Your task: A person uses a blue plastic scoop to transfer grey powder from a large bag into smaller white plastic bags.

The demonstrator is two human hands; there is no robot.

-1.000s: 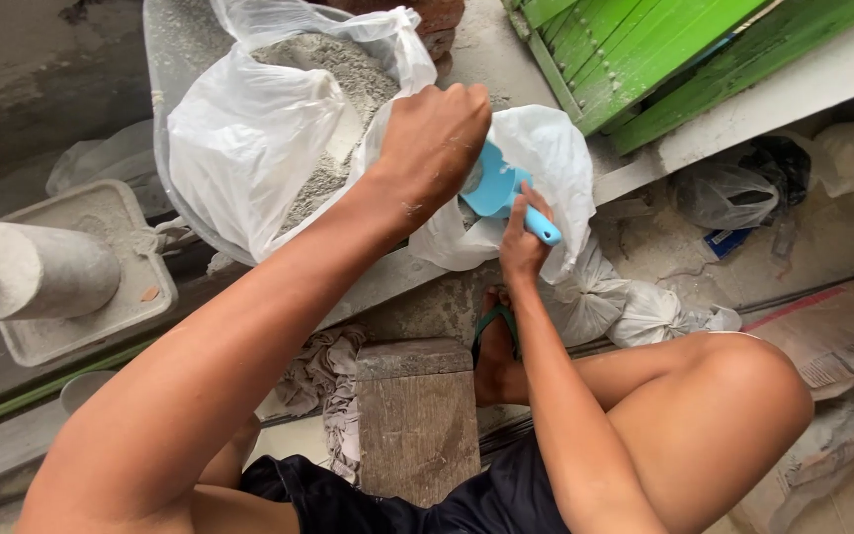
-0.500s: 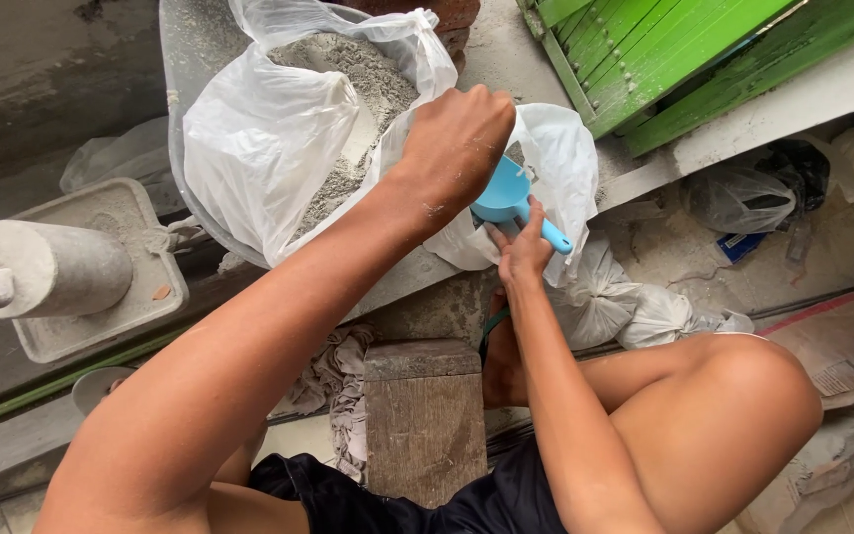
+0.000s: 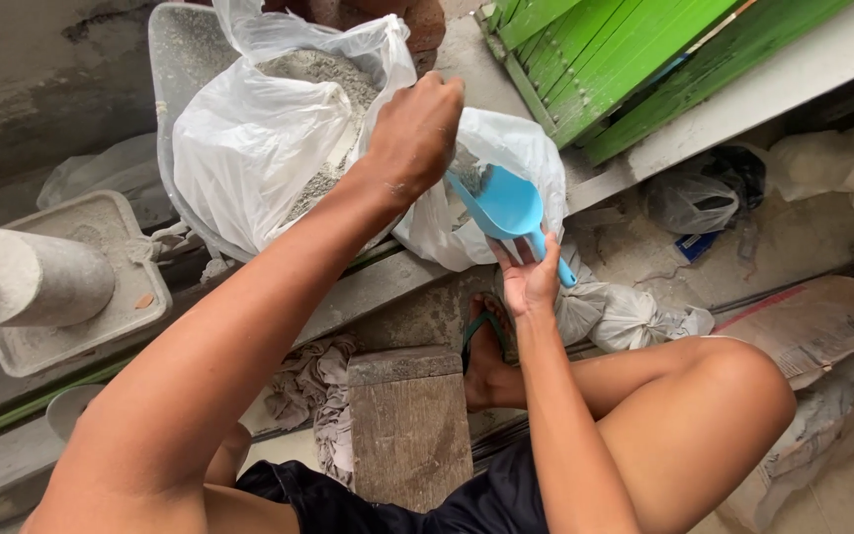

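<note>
A blue plastic scoop (image 3: 506,205) is held by its handle in the grip of the right hand (image 3: 529,277), fingers curled around the handle. The scoop lies just in front of a small white plastic bag (image 3: 506,148). The left hand (image 3: 415,133) is closed in a fist at the rim of that bag, just above the scoop; what it pinches cannot be told. Behind the scoop, a larger white bag of grey powder (image 3: 269,138) is seen. A wooden block (image 3: 409,425) lies below the scoop.

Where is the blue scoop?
In the head view, the blue scoop is near the middle, held by the right hand, beside the white bag.
</note>
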